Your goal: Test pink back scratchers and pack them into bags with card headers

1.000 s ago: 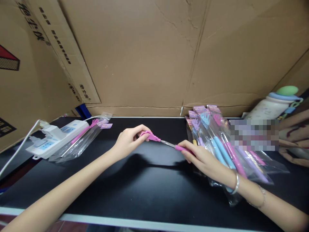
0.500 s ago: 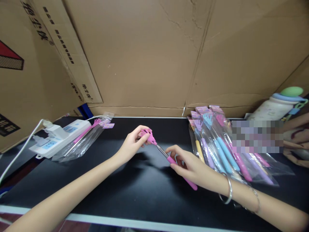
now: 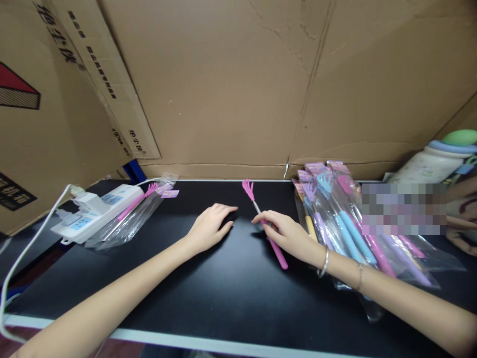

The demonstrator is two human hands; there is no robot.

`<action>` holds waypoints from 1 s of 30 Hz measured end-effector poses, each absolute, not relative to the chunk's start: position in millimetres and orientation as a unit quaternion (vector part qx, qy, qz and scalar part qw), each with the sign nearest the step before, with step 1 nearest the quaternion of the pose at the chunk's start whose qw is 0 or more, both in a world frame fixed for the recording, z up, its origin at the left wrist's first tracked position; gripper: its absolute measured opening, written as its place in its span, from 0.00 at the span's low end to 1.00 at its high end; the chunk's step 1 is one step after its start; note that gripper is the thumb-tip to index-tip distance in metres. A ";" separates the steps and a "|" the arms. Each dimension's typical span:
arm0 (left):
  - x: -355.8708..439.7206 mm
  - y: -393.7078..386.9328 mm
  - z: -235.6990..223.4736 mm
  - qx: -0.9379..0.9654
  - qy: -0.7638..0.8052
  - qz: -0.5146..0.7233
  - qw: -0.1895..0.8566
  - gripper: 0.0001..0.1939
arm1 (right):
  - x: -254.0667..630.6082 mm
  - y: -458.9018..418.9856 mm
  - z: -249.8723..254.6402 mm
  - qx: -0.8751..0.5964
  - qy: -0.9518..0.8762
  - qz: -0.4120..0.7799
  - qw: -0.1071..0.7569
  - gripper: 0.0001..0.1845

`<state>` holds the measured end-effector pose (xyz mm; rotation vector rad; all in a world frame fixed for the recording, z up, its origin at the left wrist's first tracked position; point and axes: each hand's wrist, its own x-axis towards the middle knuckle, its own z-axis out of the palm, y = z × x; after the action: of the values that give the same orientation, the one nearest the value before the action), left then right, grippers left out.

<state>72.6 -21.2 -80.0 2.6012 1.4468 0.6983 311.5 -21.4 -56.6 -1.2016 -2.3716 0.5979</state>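
A pink back scratcher [image 3: 278, 251] with a hand-shaped head and a metal stem points up and away from me over the black table [image 3: 231, 293]. My right hand [image 3: 285, 231] grips its pink handle, fingers pinched around it. My left hand [image 3: 212, 226] rests flat on the table just left of the scratcher, fingers stretched out and holding nothing.
A pile of bagged scratchers [image 3: 346, 223] in blue, pink, purple and yellow lies to the right. One bagged pink scratcher [image 3: 130, 214] lies at the left beside a white power strip [image 3: 93, 211]. Cardboard walls [image 3: 223, 84] stand behind. A bottle [image 3: 432, 161] lies at the far right.
My left hand let go of the scratcher's pink head and dropped flat onto the table. My right hand swung the scratcher so its head points up toward the cardboard.
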 end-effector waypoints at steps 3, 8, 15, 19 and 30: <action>76.4 -23.9 -79.4 0.867 0.455 0.204 0.007 0.16 | 308.8 -15.7 -53.2 -0.487 -0.847 0.165 0.137 0.13; 77.1 -24.4 -76.9 0.876 0.443 0.189 -0.024 0.14 | 304.1 -15.8 -49.1 -0.506 -0.850 0.114 0.095 0.12; 76.3 -24.7 -77.6 0.882 0.433 0.184 -0.034 0.14 | 299.3 -17.1 -56.4 -0.501 -0.861 0.045 0.071 0.10; 75.8 -25.3 -76.6 0.884 0.430 0.182 -0.030 0.15 | 299.3 -16.8 -57.7 -0.486 -0.871 0.024 0.062 0.10; 75.3 -26.7 -74.6 0.885 0.431 0.172 -0.024 0.15 | 304.9 -14.6 -53.8 -0.467 -0.883 0.028 0.047 0.12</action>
<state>75.3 -26.7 -74.6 2.8243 1.3764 0.5496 304.9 -14.6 -53.8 -1.4244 -2.6920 0.0848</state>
